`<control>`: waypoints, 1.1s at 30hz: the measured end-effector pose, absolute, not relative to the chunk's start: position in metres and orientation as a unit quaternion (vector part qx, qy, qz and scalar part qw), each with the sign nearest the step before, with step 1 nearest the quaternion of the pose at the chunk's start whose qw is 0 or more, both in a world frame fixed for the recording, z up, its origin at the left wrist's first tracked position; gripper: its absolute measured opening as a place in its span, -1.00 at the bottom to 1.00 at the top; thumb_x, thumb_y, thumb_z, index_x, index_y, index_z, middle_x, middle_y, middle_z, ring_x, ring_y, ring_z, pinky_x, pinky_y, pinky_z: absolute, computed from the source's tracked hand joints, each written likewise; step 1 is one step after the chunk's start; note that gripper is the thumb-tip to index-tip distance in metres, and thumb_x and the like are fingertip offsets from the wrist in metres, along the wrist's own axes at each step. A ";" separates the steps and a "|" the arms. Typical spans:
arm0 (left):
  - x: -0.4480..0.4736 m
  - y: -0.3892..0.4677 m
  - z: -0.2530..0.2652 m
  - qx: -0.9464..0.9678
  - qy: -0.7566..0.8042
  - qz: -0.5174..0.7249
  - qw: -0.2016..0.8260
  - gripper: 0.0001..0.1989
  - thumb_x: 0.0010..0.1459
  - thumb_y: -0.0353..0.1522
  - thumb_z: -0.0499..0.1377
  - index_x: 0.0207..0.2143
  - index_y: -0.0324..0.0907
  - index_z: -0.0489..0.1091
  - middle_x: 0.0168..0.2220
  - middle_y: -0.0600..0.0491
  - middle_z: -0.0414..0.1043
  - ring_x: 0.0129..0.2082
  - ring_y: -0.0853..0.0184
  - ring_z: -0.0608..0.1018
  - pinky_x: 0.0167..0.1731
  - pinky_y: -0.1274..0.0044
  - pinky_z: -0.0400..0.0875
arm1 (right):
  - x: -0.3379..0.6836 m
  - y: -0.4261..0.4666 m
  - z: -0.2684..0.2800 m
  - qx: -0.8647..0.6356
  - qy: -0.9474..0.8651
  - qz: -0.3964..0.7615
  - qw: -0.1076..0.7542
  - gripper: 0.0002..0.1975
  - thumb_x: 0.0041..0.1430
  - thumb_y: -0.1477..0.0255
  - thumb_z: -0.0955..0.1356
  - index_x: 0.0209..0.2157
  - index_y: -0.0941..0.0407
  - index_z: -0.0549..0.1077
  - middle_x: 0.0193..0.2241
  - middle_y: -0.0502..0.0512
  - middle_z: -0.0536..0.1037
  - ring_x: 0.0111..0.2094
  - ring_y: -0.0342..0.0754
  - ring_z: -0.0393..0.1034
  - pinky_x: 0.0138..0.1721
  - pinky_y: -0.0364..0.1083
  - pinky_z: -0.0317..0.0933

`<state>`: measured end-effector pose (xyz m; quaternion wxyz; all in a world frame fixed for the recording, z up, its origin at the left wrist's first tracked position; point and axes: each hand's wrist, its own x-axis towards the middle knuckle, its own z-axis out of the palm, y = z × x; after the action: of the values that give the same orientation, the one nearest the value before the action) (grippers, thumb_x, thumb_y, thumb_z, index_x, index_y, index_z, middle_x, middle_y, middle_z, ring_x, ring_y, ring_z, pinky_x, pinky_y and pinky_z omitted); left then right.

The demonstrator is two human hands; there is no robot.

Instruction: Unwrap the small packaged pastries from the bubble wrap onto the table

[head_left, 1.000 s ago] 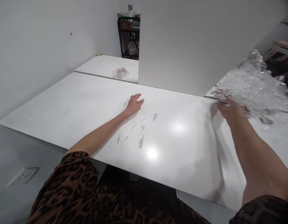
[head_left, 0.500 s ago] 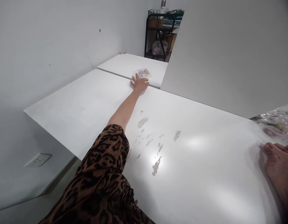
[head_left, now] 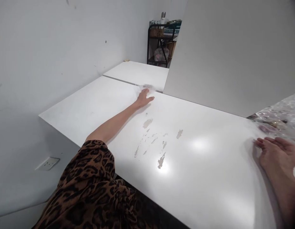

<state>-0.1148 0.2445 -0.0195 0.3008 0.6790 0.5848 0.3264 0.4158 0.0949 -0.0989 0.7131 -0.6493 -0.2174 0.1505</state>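
Observation:
My left hand (head_left: 144,98) reaches across the white table (head_left: 101,111), its fingers over a small clear plastic packet (head_left: 147,86) at the seam between two tabletops. The packet is blurred and partly hidden by the fingers; something pinkish shows inside. My left thumb sticks out to the side. At the right edge of the view, my right hand (head_left: 278,154) rests on the tabletop, fingers loosely bent and nothing visibly held. Just beyond it lies a heap of clear plastic packets (head_left: 281,116) with pinkish contents.
A large grey-white panel (head_left: 221,57) rises behind the table on the right. Past the second tabletop (head_left: 137,71) stands a black shelf rack (head_left: 148,44) with boxes and bags. A white wall (head_left: 66,47) with a socket (head_left: 48,163) borders the left. Greyish worn patches (head_left: 161,160) mark the table.
My left hand has drawn nearer, and the packet has come from the far tabletop to the seam with it. My right hand appears further into view beside the heap.

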 end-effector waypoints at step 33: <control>-0.061 0.014 -0.008 0.560 0.344 0.441 0.612 -0.72 -0.12 -0.29 0.46 -0.31 -0.21 0.63 -0.17 -0.06 0.62 -0.11 0.29 0.56 0.14 0.30 0.32 | 0.162 -0.019 -0.018 -0.463 -0.565 0.461 0.504 -0.35 -0.09 0.06 0.57 0.02 0.00 0.45 0.08 0.15 0.47 0.06 0.04 0.38 0.09 0.07 0.32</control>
<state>-0.0607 0.0141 -0.0081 0.6118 0.5598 0.3436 0.4408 0.1617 -0.0187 -0.0183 0.5036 -0.4625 -0.5654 0.4613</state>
